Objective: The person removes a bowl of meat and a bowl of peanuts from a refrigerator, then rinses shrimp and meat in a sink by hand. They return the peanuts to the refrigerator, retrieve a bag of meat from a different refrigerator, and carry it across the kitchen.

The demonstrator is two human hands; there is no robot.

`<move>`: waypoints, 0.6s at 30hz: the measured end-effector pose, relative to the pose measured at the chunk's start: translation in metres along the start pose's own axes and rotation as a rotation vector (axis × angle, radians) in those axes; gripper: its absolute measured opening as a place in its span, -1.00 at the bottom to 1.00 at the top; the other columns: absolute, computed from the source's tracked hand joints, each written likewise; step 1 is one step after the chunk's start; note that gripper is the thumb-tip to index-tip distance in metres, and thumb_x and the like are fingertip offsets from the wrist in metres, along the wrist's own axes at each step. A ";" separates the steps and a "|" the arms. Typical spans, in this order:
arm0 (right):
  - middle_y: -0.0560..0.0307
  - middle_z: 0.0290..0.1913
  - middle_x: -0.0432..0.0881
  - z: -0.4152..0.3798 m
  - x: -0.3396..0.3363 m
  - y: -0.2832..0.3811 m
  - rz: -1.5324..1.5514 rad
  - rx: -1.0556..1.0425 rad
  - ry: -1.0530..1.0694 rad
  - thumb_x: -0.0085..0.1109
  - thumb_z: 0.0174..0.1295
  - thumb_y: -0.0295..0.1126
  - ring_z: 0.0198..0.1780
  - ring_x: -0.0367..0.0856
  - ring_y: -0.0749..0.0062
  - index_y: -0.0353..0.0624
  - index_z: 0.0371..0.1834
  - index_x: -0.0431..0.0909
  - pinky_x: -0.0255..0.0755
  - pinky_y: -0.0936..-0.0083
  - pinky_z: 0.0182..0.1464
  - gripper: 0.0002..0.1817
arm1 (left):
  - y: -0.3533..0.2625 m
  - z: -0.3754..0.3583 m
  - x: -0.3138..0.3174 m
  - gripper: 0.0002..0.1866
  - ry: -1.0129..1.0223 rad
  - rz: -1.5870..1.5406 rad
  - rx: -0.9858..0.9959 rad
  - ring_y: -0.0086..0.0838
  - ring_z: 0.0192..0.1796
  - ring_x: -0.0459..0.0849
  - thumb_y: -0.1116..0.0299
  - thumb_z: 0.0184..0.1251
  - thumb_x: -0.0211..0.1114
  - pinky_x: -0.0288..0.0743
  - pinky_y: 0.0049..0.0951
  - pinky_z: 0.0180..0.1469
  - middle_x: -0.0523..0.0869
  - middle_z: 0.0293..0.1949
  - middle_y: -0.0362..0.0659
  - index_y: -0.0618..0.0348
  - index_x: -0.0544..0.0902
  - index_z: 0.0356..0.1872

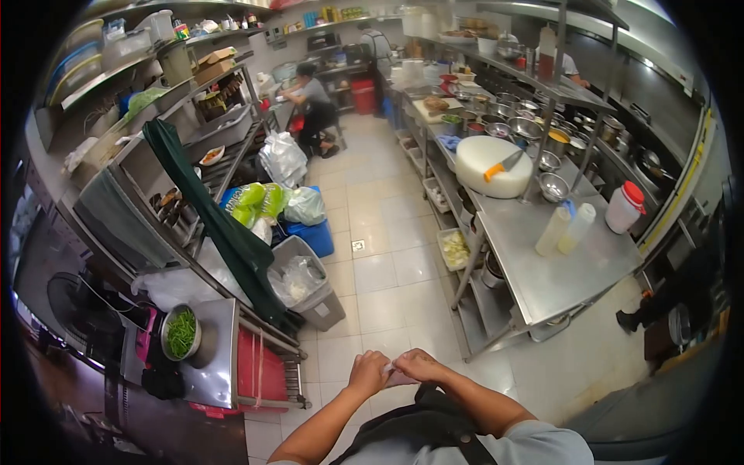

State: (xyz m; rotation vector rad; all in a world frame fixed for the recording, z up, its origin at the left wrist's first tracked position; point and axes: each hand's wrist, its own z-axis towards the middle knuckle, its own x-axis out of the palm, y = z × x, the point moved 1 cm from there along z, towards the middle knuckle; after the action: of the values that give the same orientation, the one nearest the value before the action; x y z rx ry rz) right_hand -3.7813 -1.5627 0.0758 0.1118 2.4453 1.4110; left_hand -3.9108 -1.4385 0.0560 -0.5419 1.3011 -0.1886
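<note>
Both hands meet in front of the body at the lower middle of the head view. My left hand [370, 373] is closed, with its fingers curled toward the other hand. Close against it, my right hand [418, 364] has its fingers pressed together. Between and just below them a small pale pinkish item [397, 379] shows, too small to name, and both hands seem to pinch it. A dark apron [407, 426] covers the body beneath.
To the right, a steel table [535, 263] bears a round white block [496, 164] with an orange-handled knife, bottles and bowls. At left stand a grey bin [322, 308] and a bowl of green vegetables [182, 333]. Several people are farther off; a tiled aisle [372, 271] runs between.
</note>
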 end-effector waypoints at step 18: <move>0.13 0.27 0.39 0.241 -0.252 -0.025 0.659 -0.412 0.231 0.43 0.04 -0.27 0.29 0.34 0.34 -0.10 0.40 0.19 0.29 0.25 0.28 -0.15 | 0.109 0.338 -0.034 -0.95 -0.069 -0.945 -0.491 -0.65 -0.36 0.61 0.57 0.22 0.27 0.50 -0.57 -0.26 0.71 -0.38 -0.24 0.31 0.66 -0.33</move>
State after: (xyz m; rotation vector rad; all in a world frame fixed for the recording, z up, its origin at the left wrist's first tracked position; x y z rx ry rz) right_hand -3.4660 -1.4313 0.0010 0.7493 2.3262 2.2842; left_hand -3.6174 -1.2374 0.0877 -1.5535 0.9304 -0.6279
